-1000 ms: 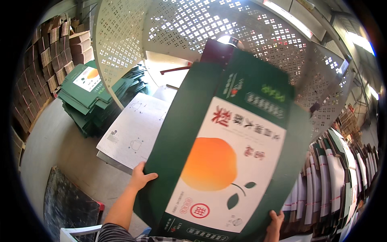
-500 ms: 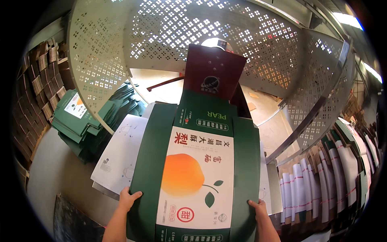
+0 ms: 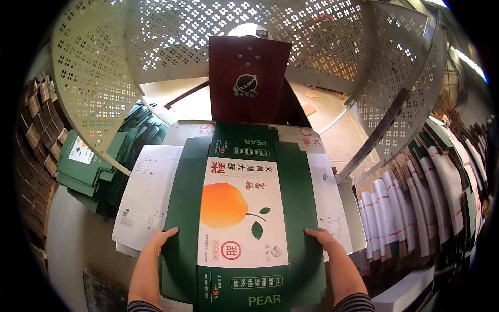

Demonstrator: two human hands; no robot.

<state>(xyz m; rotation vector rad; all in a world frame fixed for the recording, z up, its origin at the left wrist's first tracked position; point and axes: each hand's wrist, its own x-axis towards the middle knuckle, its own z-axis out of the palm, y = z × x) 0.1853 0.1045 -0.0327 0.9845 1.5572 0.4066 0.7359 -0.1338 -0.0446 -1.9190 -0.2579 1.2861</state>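
Note:
A flat green carton blank (image 3: 244, 208) with a white panel and a printed yellow-orange pear lies over white printed sheets (image 3: 145, 195). My left hand (image 3: 165, 238) pinches its left edge, thumb on top. My right hand (image 3: 318, 237) holds the right edge the same way, level with the left. On both hands the fingers beneath the carton are mostly hidden. The far flap of the blank reaches close to a maroon machine panel (image 3: 247, 78) with a round emblem. White sheets show on both sides of the blank.
A curved perforated metal guard (image 3: 182, 52) surrounds the machine. At left are a stack of green carton blanks (image 3: 86, 161) and brown cardboard bundles (image 3: 34, 151). Bundled white sheets (image 3: 387, 213) stand in a row at right. A slanting metal rail (image 3: 390, 106) runs beside them.
The carton blank has come down lower between my hands and looks smaller. More of the white sheets and its near flap now show. My view has also shifted slightly.

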